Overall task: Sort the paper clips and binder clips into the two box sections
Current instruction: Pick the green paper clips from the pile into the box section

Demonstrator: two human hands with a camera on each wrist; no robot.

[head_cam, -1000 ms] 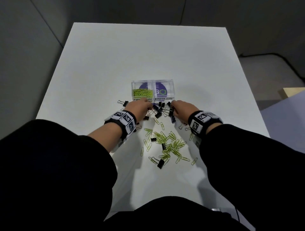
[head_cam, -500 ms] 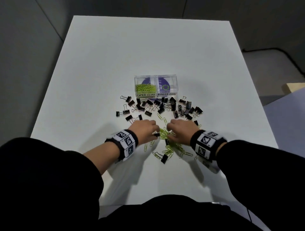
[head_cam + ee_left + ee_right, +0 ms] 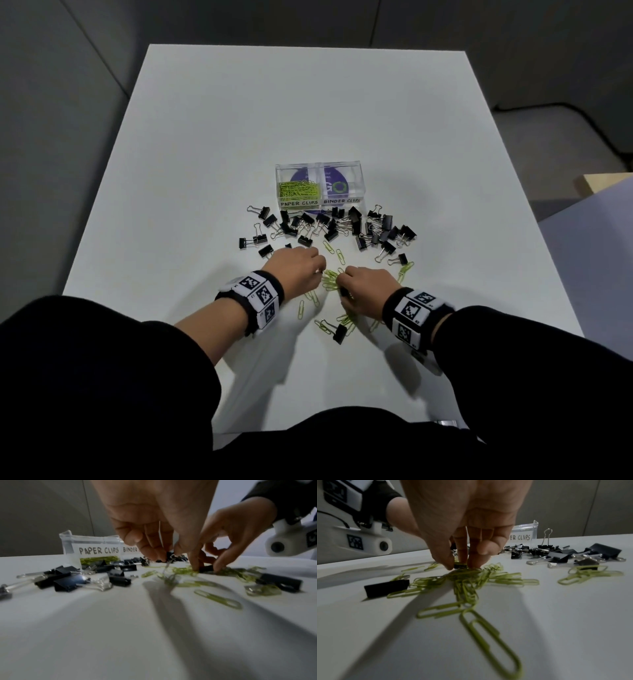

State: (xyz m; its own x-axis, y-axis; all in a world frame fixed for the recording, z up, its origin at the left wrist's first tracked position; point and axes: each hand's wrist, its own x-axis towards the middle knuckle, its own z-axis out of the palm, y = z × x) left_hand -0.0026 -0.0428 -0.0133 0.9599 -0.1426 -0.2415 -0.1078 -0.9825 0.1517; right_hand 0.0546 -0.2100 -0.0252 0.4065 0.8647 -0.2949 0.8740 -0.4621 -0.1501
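The clear two-section box (image 3: pixel 356 171) stands mid-table, labelled PAPER CLIPS and BINDER CLIPS. Green paper clips (image 3: pixel 299 190) lie in its left section; I see nothing in the right one. Black binder clips (image 3: pixel 329 226) are strewn just before the box. Nearer me lies a heap of loose green paper clips (image 3: pixel 330 279) (image 3: pixel 467 581). Both hands meet over this heap. My left hand (image 3: pixel 317 270) (image 3: pixel 164 558) pinches a small black binder clip (image 3: pixel 169 555) whose wire handle hangs down. My right hand (image 3: pixel 342 284) (image 3: pixel 460 566) pinches another black binder clip (image 3: pixel 459 565) lying among the paper clips.
One more binder clip (image 3: pixel 339 332) lies close to me among stray paper clips (image 3: pixel 301 308). The white table (image 3: pixel 308 102) stretches bare beyond the box. A grey floor and a pale board (image 3: pixel 603 183) lie off to the right.
Both hands have drawn back from the binder clips in front of the box to the green heap nearer me, and their fingertips have closed on small black clips there.
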